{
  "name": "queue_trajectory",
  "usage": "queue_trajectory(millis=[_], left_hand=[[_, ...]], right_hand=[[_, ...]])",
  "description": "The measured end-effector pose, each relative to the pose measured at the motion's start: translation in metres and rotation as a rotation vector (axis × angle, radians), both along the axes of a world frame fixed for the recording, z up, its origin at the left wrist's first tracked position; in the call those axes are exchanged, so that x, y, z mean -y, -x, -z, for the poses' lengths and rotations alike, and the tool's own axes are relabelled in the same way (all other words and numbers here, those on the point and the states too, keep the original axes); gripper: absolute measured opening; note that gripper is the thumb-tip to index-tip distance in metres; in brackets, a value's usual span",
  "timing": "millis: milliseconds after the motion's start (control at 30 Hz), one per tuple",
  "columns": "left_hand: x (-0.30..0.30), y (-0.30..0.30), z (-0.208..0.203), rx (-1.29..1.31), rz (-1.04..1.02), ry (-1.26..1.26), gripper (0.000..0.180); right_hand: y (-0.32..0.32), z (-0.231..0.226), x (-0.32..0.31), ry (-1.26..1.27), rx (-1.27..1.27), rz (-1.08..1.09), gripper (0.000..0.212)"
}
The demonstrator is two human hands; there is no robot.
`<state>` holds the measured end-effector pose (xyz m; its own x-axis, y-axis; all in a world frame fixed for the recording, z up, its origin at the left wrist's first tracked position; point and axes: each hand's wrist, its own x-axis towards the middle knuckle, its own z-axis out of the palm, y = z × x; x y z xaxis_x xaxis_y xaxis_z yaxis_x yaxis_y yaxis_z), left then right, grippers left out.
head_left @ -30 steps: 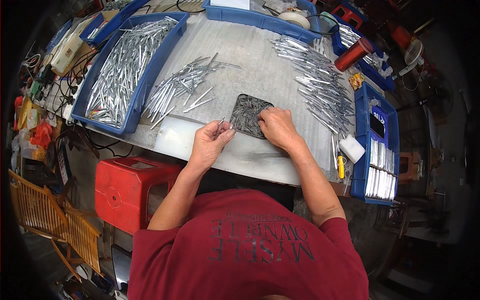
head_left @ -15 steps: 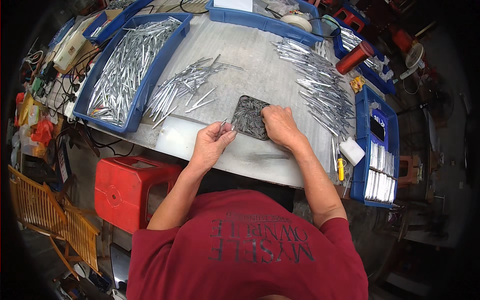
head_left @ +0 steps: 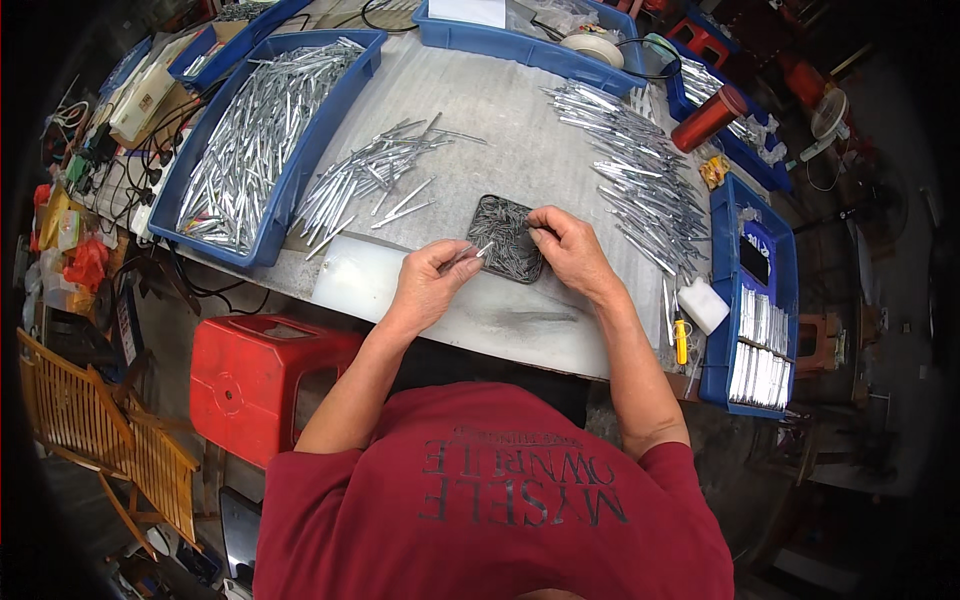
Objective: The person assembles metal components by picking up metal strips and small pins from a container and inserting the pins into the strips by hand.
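My left hand (head_left: pixel 430 285) is closed in a pinch on a slim silver metal rod (head_left: pixel 485 250), whose tip sticks out toward the tray. Just right of it, a small dark tray (head_left: pixel 470 222) with rounded corners holds many short grey metal pins (head_left: pixel 508 240). At the tray's right edge, my right hand (head_left: pixel 572 250) has its thumb and fingers pressed together; whatever is between them is too small to make out. Under both wrists runs a white board (head_left: pixel 375 280) along the table's near edge.
A loose pile of silver rods (head_left: pixel 365 170) lies left, a longer heap (head_left: pixel 650 190) right. Blue bins stand around: a rod-filled one (head_left: pixel 268 220) left, another (head_left: pixel 715 330) right with stacked rods. Nearby are a yellow-handled tool (head_left: pixel 682 342), white block (head_left: pixel 704 304) and red stool (head_left: pixel 240 385).
My right hand has drawn back from over the pins to the tray's right edge. My left hand has shifted slightly right and turned, bringing the rod's tip to the tray's left side.
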<state>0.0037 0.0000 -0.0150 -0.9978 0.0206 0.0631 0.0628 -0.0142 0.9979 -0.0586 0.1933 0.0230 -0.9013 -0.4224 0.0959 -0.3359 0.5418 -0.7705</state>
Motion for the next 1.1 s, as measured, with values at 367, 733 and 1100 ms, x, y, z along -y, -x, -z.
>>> queue_trajectory(millis=[367,733,1100], left_hand=[[-0.008,0.005,-0.009,-0.144,0.057,0.27,0.013],[-0.009,0.005,-0.009,-0.182,0.063,0.412,0.013],[-0.005,0.019,-0.018,-0.521,0.137,0.664,0.012]], right_hand=[[-0.015,-0.018,0.004,0.191,0.116,-0.14,0.019],[-0.016,-0.016,0.001,0.138,0.148,-0.178,0.018],[0.005,-0.014,-0.007,0.123,0.369,-0.344,0.02]])
